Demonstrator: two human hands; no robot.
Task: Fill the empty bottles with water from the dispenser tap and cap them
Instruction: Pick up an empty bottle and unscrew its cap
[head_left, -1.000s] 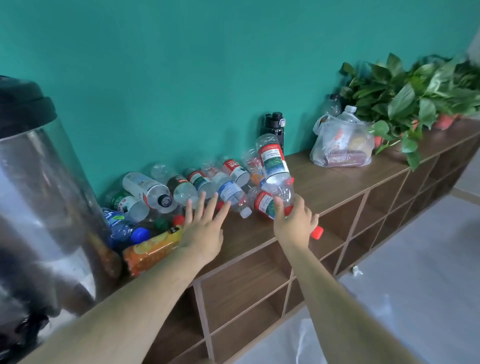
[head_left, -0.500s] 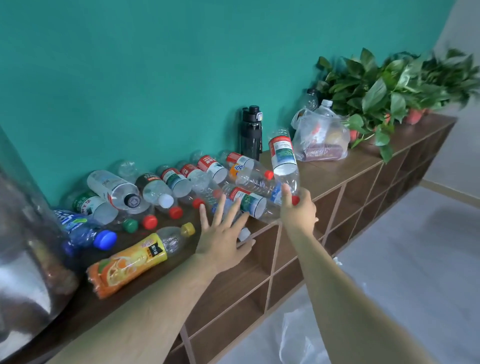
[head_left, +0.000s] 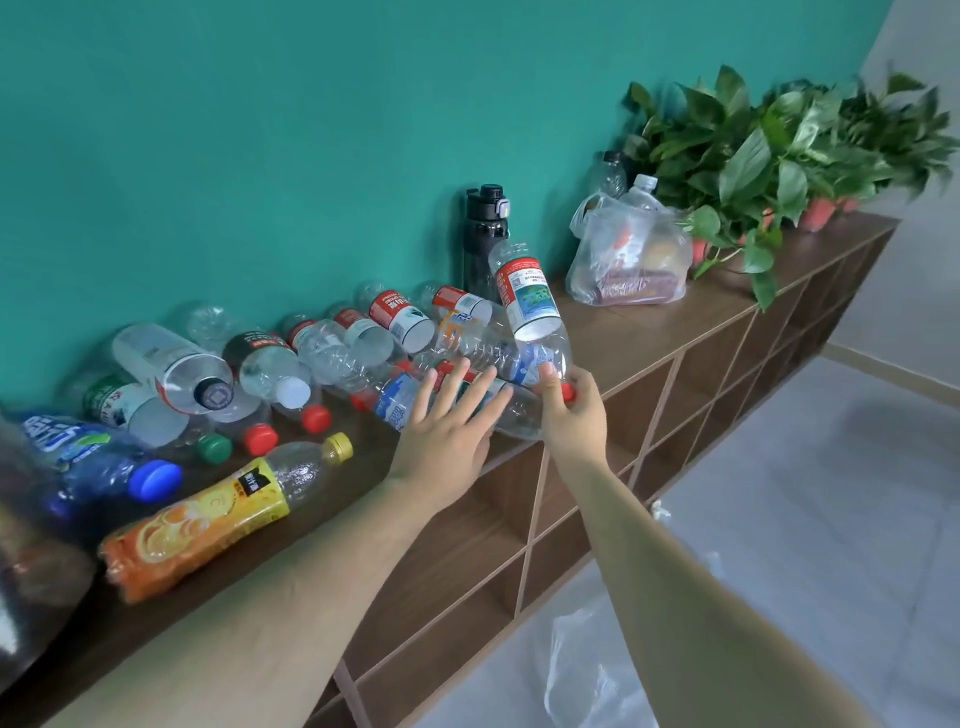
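My right hand (head_left: 574, 418) grips a clear empty bottle (head_left: 527, 299) by its red-capped neck, with the bottle's base pointing up and away above the shelf top. My left hand (head_left: 447, 423) has its fingers spread straight over a lying clear bottle (head_left: 511, 413) at the shelf's front edge. A heap of empty plastic bottles (head_left: 311, 353) lies along the teal wall. An orange-labelled bottle with a yellow cap (head_left: 208, 514) lies nearer me. A dark blue bottle (head_left: 98, 467) lies at the left. The dispenser (head_left: 21, 561) shows only as a blurred edge at the far left.
Loose red and green caps (head_left: 260, 439) lie on the wooden shelf top (head_left: 623, 332). A black flask (head_left: 485, 228) stands against the wall. A plastic bag with bottles (head_left: 631, 254) and potted plants (head_left: 779, 156) sit further right. Open cubbies lie below; grey floor is at the right.
The view has swung right, pushing the dispenser nearly out of sight. My right hand keeps hold of the bottle; my left hand has moved right, over the lying bottle beside it.
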